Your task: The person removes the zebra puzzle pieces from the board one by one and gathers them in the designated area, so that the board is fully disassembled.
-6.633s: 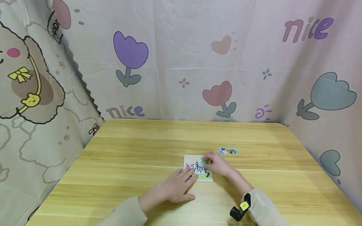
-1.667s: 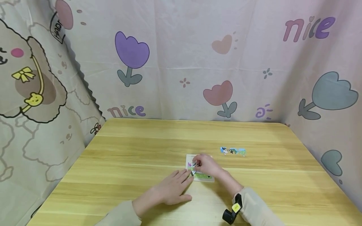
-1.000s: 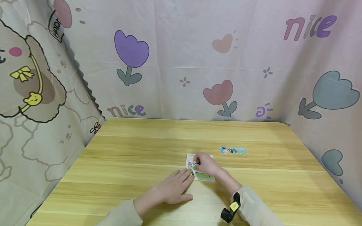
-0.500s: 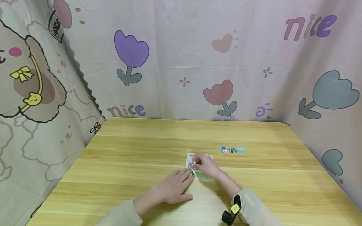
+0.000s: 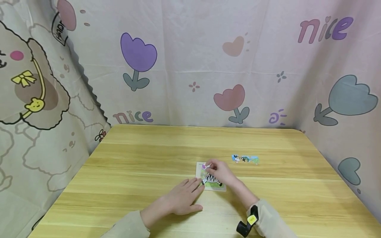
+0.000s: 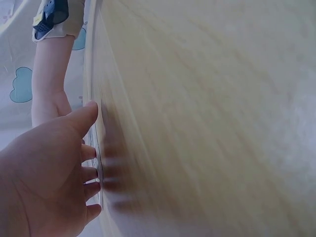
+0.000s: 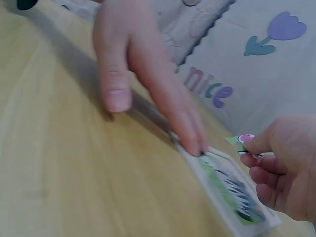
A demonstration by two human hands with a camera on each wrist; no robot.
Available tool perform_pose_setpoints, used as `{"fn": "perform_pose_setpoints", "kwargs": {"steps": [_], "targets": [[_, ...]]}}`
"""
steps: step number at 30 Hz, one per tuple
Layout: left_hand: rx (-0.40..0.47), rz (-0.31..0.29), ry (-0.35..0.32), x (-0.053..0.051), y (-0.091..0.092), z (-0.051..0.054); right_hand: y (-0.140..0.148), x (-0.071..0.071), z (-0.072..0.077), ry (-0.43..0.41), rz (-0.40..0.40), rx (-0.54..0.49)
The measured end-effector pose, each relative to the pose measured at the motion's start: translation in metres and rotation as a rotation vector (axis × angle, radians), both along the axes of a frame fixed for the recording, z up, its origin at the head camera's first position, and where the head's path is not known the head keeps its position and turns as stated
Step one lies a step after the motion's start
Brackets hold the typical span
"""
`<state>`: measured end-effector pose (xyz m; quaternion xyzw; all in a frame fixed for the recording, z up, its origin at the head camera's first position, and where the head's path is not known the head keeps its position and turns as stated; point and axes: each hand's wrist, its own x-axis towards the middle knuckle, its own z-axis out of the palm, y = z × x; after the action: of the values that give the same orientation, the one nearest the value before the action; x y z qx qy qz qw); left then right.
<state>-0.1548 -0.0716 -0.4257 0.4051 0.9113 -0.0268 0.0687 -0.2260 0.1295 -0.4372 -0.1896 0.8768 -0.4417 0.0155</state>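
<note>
Head view: right hand (image 5: 221, 172) pinches a puzzle piece (image 5: 204, 166) (left hand (image 5: 184, 197), outstretched, touches board (image 5: 198, 169)).

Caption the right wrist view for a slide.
A person's right grip pinches a puzzle piece near the zebra puzzle board while the left grip touches its edge.

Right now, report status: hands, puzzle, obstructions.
Left hand touching zebra puzzle board. Right hand pinching one piece over it. Loose pieces beyond, rightward; nothing visibly in the way.
</note>
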Motion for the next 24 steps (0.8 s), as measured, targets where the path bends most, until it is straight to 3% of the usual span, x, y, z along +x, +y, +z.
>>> {"fn": "perform_pose_setpoints", "kwargs": {"steps": [7, 15, 24], "targets": [[0.013, 0.006, -0.016, 0.000, 0.000, 0.000, 0.031, -0.007, 0.006, -0.026, -0.093, -0.062], [0.000, 0.009, -0.013, 0.000, -0.001, -0.001, 0.074, -0.011, 0.003, -0.017, -0.143, -0.034], [0.006, 0.002, -0.011, 0.000, -0.001, 0.000, 0.107, -0.014, -0.004, -0.094, -0.177, 0.017]]}}
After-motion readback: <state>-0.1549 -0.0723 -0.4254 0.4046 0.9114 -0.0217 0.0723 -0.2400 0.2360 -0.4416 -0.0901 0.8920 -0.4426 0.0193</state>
